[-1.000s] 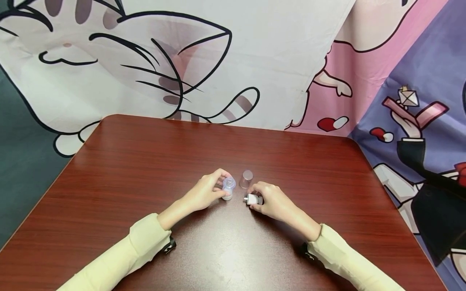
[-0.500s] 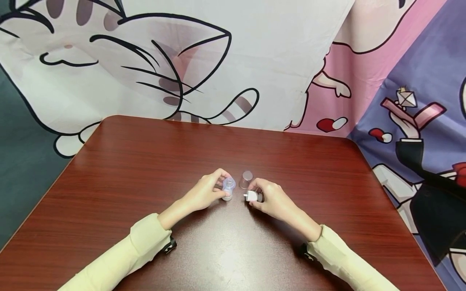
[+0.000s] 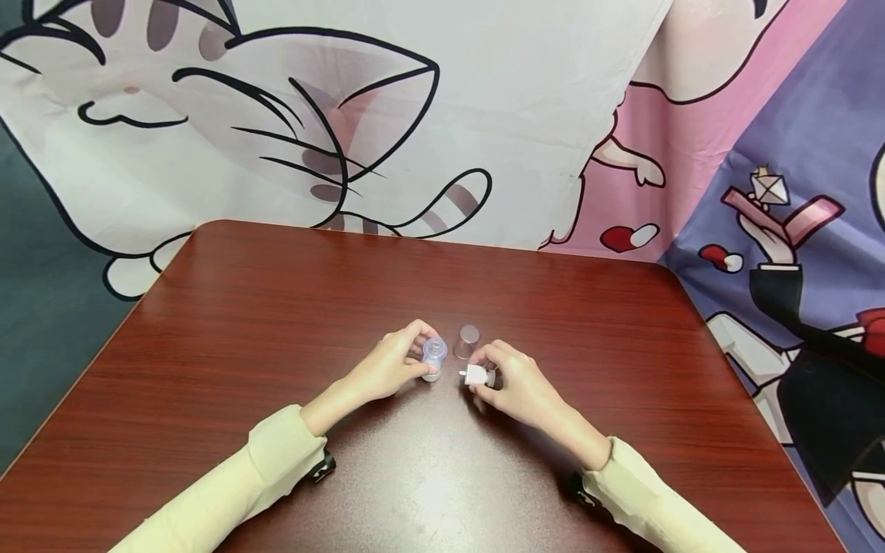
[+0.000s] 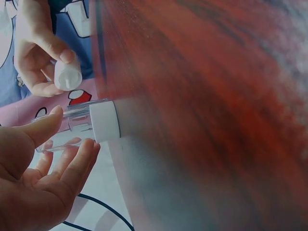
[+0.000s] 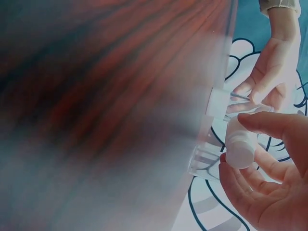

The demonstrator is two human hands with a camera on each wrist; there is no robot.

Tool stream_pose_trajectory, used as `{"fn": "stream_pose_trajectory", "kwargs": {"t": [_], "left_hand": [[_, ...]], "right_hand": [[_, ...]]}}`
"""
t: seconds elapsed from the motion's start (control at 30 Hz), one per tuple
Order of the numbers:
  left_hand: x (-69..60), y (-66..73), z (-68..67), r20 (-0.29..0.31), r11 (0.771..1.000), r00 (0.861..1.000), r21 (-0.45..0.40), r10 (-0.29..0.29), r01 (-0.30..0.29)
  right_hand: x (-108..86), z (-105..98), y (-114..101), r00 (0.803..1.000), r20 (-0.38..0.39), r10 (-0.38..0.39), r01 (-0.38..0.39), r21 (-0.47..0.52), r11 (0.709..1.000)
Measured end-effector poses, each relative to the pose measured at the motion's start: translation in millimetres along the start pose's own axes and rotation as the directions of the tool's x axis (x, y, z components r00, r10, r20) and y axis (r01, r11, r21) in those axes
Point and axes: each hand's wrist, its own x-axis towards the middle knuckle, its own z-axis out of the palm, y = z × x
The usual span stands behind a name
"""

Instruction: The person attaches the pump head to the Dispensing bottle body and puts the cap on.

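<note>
In the head view, my left hand (image 3: 387,367) holds a small clear bottle (image 3: 433,352) upright on the table, thumb on the near side and fingers behind. Its white base (image 4: 105,120) shows in the left wrist view. My right hand (image 3: 522,388) pinches a white pump head (image 3: 475,375) between thumb and fingers. That piece lies sideways, its thin stem toward the bottle, with a gap between them. A clear cap (image 3: 467,342) stands on the table just behind the pump head; the right wrist view shows it as a transparent cup (image 5: 206,161).
The brown wooden table (image 3: 290,292) spreads around both hands. Behind its far edge hangs a cloth (image 3: 525,100) printed with cartoon figures. Dark wrist straps (image 3: 321,465) show at the sleeves.
My right hand has shifted very slightly, turning the pump head a little and bringing it a touch to the left. My left hand and the bottle have stayed put.
</note>
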Motion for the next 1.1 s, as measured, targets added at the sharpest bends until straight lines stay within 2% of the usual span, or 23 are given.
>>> {"fn": "stream_pose_trajectory", "kwargs": {"t": [0.33, 0.6, 0.87, 1.1], "left_hand": [[0.9, -1.2, -0.6, 0.001, 1.0, 1.0, 0.017, -0.002, 0.002], [1.3, -1.0, -0.8, 0.002, 0.999, 1.0, 0.042, -0.005, 0.005], [1.1, 0.6, -0.1, 0.022, 1.0, 1.0, 0.016, -0.017, 0.017], [-0.3, 0.2, -0.8, 0.023, 1.0, 1.0, 0.003, -0.019, 0.019]], "right_hand": [[4.4, -0.6, -2.8, 0.999, -0.039, -0.001, 0.003, 0.052, 0.999], [7.9, -2.9, -4.5, 0.996, -0.082, -0.03, 0.038, 0.09, 0.995], [11.9, -1.5, -6.0, 0.987, -0.139, -0.079, 0.098, 0.137, 0.986], [15.1, -0.7, -6.1, 0.985, -0.15, -0.085, 0.108, 0.15, 0.983]]}}
